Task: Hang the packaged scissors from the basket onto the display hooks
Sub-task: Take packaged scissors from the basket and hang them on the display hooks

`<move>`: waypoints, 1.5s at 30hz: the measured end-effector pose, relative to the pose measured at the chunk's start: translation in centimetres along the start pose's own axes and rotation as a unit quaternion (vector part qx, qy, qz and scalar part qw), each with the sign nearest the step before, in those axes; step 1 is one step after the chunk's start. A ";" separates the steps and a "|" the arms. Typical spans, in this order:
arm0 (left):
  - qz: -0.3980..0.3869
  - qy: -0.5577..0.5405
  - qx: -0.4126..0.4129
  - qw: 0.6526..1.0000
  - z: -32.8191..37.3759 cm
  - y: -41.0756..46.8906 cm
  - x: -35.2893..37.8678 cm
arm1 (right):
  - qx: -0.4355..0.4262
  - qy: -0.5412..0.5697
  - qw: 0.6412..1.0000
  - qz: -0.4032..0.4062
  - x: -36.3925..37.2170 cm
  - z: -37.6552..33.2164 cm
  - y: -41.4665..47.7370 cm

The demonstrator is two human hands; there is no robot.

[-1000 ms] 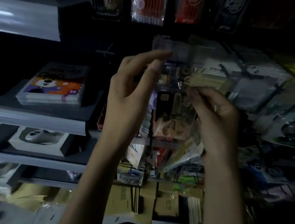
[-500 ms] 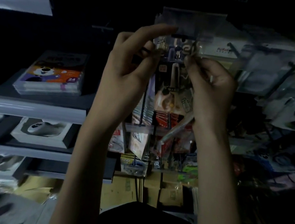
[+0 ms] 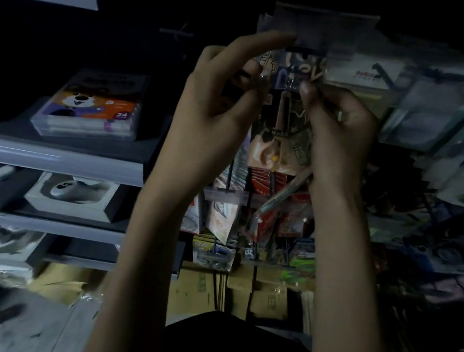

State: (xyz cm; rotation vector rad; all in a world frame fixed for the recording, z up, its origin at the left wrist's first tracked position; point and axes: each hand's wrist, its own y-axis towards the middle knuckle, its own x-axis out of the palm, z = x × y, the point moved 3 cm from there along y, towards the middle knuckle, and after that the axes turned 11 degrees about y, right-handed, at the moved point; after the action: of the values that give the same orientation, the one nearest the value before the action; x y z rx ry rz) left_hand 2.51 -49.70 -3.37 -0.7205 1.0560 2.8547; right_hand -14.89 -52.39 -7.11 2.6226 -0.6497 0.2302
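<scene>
nearest, the left hand (image 3: 212, 110) pinches the top left corner of the packaged scissors (image 3: 284, 121) between thumb and curled fingers, its forefinger stretched up to the display hook (image 3: 304, 50); the right hand (image 3: 338, 130) pinches the top right corner. the pack hangs upright between them, long axis vertical, top edge just under the hook's front end, which lies above and beyond; the left hand is nearer it.
</scene>
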 end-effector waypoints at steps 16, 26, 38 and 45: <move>-0.008 -0.001 0.024 1.000 0.3 -0.2 0.3 | 0.014 -0.008 1.000 0.018 0.2 0.5 0.7; 0.116 -0.085 -0.089 0.986 -3.3 -1.8 1.3 | 0.070 -0.001 0.998 -0.004 -0.4 -0.6 0.1; 0.108 -0.208 -0.261 0.937 -7.4 -3.6 5.5 | 0.126 -0.074 0.989 -0.014 -1.0 -1.8 -0.5; 0.113 -0.240 -0.267 0.926 -7.4 -4.5 5.3 | 0.079 -0.234 0.969 -0.025 -2.5 -1.4 -2.1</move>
State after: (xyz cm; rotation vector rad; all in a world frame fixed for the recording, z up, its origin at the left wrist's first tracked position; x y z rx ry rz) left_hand 1.62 -51.56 -13.26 0.1405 0.3076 3.2789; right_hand -16.16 -49.10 -7.29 2.8651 -0.7376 -0.3833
